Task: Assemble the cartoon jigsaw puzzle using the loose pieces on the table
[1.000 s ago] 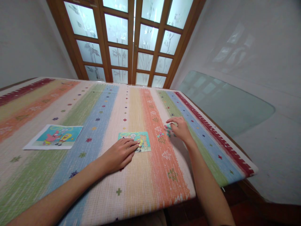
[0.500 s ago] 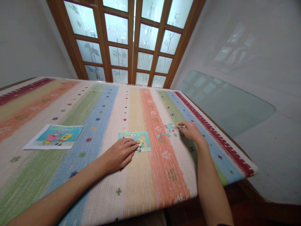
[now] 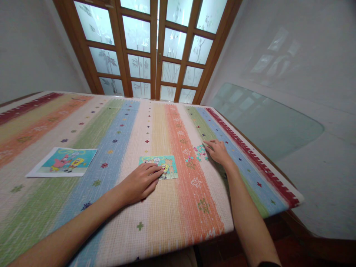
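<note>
My left hand lies flat on the left part of a small jigsaw puzzle, its fingers stretched out and covering some of the cartoon picture. A yellow square character and a pale head show beside my fingertips. Over at the right, my right hand reaches across a cluster of loose jigsaw pieces, mostly teal with some pink. Its index finger points forward at the far side of the pieces, and the other fingers are slightly bent. I see nothing held in it. The palm hides part of the cluster.
A printed cartoon picture on white paper lies to the left. Beneath everything is a striped tablecloth, its near edge close to me. Wooden doors with frosted panes stand behind the table, and a glass panel leans at the right wall.
My right hand has shifted left and slightly farther away over the loose pieces, its index finger stretching out more. My left hand stays on the puzzle.
</note>
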### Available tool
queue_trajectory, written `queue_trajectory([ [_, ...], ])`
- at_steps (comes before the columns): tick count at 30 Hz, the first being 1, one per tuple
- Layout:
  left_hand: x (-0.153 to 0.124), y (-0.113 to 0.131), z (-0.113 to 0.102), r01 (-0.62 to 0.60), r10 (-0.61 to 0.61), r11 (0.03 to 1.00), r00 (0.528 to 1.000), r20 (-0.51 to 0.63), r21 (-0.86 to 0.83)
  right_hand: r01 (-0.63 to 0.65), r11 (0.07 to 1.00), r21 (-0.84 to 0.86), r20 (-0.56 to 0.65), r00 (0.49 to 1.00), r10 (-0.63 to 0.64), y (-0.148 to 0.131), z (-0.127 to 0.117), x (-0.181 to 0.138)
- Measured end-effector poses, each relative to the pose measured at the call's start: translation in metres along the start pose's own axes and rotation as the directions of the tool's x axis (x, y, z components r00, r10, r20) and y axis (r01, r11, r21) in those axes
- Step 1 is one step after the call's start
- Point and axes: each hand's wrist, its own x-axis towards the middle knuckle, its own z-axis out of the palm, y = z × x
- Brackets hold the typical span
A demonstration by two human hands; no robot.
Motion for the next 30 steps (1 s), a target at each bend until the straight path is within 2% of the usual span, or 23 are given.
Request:
queue_trajectory([
  [2,0.000,0.000,0.000,-0.001,0.001,1.000,1.000,-0.008,0.000,0.027,0.998,0.063,-0.023,0.999,-0.025,-0.003,0.008,0.003],
  [6,0.000,0.000,0.001,0.010,-0.010,1.000,1.000,-0.005,-0.005,-0.006,0.983,0.182,-0.060,0.998,0.017,-0.006,0.016,0.010],
  [14,-0.001,0.000,0.001,0.023,-0.023,1.000,1.000,0.016,-0.022,-0.044,0.942,0.333,-0.146,0.984,0.097,-0.003,0.009,0.014],
  [17,-0.001,0.000,0.002,0.020,-0.020,1.000,1.000,0.019,-0.018,-0.010,0.886,0.463,-0.170,0.980,0.100,-0.021,0.004,0.010],
  [18,-0.001,0.000,0.002,0.020,-0.020,1.000,1.000,0.019,-0.018,0.028,0.820,0.572,-0.179,0.980,0.092,-0.030,0.003,0.008],
  [21,0.000,0.000,0.002,0.025,-0.024,0.999,1.000,0.019,-0.030,0.136,0.632,0.762,-0.163,0.987,-0.017,-0.069,0.001,-0.001],
  [23,0.000,0.000,0.001,0.031,-0.030,0.999,0.999,0.016,-0.037,0.132,0.557,0.820,-0.100,0.991,-0.087,-0.096,0.002,-0.009],
  [26,0.001,0.001,0.000,0.033,-0.033,0.999,0.999,0.008,-0.032,0.173,0.541,0.823,-0.049,0.971,-0.236,-0.127,0.006,-0.019],
  [30,0.001,0.001,0.000,0.029,-0.029,0.999,1.000,-0.002,-0.023,0.262,0.580,0.771,-0.034,0.927,-0.373,-0.144,0.011,-0.027],
])
